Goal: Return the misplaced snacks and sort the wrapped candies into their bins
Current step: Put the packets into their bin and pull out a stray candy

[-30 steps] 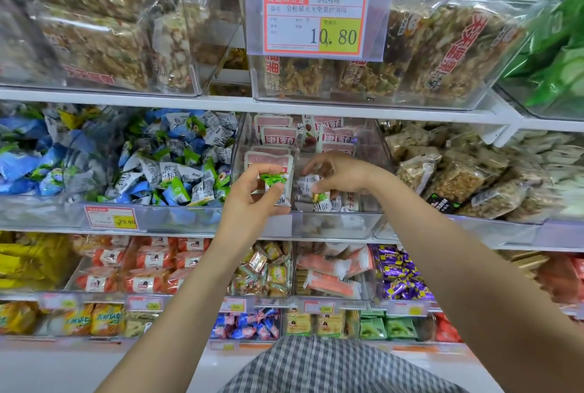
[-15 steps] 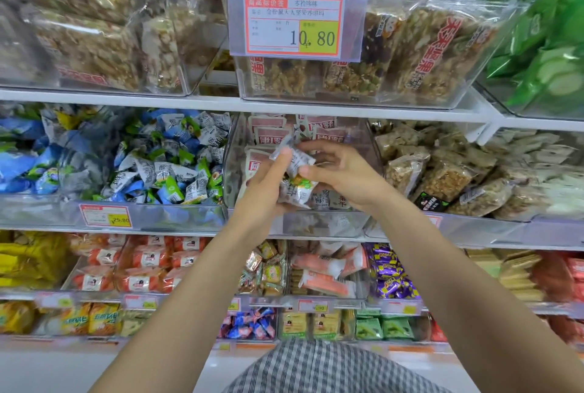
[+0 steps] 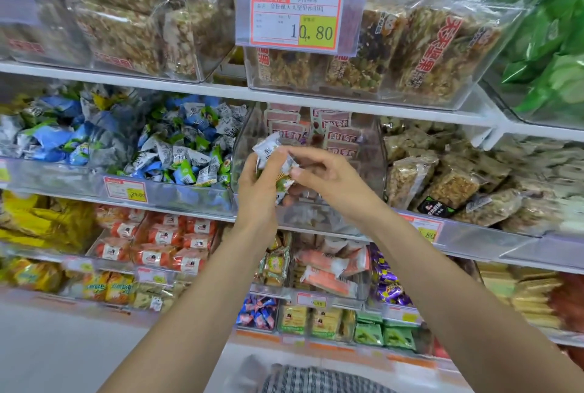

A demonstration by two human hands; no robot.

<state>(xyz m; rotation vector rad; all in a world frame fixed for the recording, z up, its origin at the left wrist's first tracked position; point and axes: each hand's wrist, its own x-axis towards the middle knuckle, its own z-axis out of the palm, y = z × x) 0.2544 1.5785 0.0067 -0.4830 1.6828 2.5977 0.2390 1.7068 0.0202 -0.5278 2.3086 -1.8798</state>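
My left hand (image 3: 257, 185) grips a small bunch of white wrapped candies (image 3: 268, 147) with green print, held in front of the clear middle bin (image 3: 240, 142) of red-and-white packets (image 3: 343, 135). My right hand (image 3: 322, 177) pinches one of those candies (image 3: 289, 171) at the bunch's right side. Left of that bin stands a clear bin (image 3: 164, 195) heaped with the same blue, green and white wrapped candies (image 3: 186, 146). Both hands meet just in front of the middle bin's open mouth.
Nut-bar packs fill the top shelf behind a 10.80 price tag (image 3: 297, 17). A bin of nut clusters (image 3: 442, 177) sits to the right, green bags (image 3: 546, 54) at far right. Lower shelves hold orange, yellow and purple snack packs. Checked cloth (image 3: 316, 381) shows at the bottom.
My right hand came out of the middle bin with candies and met my left hand, which now holds a bigger bunch. The view shifted slightly right and down along the shelf.
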